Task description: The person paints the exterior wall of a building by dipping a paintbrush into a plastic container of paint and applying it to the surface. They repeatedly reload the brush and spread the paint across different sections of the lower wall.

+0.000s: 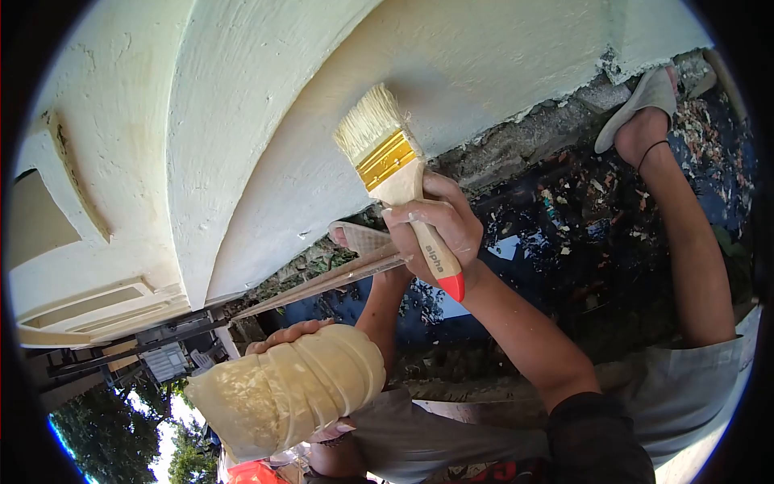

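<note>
While left fingers (292,332) clasp a ribbed container (302,387), right fingers (435,213) curl around a tilted paintbrush (390,163).

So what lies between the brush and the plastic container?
In the head view, a long wooden strip and part of a bare leg show between the brush and the plastic container.

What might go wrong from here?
The slippered feet are by a rough stone edge and a dark, reflective surface; one could slip, with both hands full. Only the left hand holds the smeared container, so a loosened grip might drop it. The brush in the right hand is near that edge and might pick up grit.
</note>
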Motion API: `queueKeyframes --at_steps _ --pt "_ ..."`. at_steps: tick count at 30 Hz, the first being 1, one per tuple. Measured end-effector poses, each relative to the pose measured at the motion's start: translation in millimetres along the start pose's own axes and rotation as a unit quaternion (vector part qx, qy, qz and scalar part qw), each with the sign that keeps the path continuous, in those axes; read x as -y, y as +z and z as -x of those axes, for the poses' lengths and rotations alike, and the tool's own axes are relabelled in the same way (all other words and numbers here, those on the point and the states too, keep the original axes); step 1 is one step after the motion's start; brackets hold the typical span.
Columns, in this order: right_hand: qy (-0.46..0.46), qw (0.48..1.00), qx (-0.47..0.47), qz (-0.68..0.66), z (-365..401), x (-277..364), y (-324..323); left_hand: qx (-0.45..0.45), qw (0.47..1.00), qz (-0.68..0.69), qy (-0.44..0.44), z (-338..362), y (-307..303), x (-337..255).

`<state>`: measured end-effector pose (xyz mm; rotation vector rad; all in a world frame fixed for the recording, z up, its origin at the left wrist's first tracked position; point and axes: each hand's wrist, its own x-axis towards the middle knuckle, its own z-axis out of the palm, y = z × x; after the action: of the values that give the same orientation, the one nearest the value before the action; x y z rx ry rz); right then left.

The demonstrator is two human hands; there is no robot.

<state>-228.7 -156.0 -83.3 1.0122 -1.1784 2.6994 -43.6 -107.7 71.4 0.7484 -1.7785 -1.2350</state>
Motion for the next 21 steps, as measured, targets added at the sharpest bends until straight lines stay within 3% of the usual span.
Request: queueKeyframes --at_steps 3,5,7,9,10,15,17,21 --pt "-0.025 0.998 0.012 -0.051 -32 24 27 -0.025 1.000 0.014 -0.007 4 -1 0" --pt "0.021 0.998 0.044 -0.047 -32 16 27 -0.020 0.999 -0.030 -0.011 2 -8 -6" --pt "-0.007 0.999 0.002 0.044 -11 -9 18 -0.019 0.997 -0.071 -0.003 4 -10 -10" --pt "0.014 0.999 -0.025 0.043 5 -9 10 -0.182 0.974 -0.099 -0.087 13 -4 -13" --pt "0.005 0.999 -0.009 0.031 6 -2 10 -0.069 0.994 -0.077 -0.027 7 -7 -12" --pt "-0.055 0.997 0.044 0.011 -30 21 37 -0.070 0.994 -0.089 0.011 11 -11 -10" --pt "-0.025 0.999 -0.008 0.033 -12 -9 40 -0.001 0.990 -0.138 0.021 8 -18 -14" --pt "0.032 0.996 -0.003 0.085 23 -4 11 -0.034 0.992 -0.116 0.028 13 -18 -12"
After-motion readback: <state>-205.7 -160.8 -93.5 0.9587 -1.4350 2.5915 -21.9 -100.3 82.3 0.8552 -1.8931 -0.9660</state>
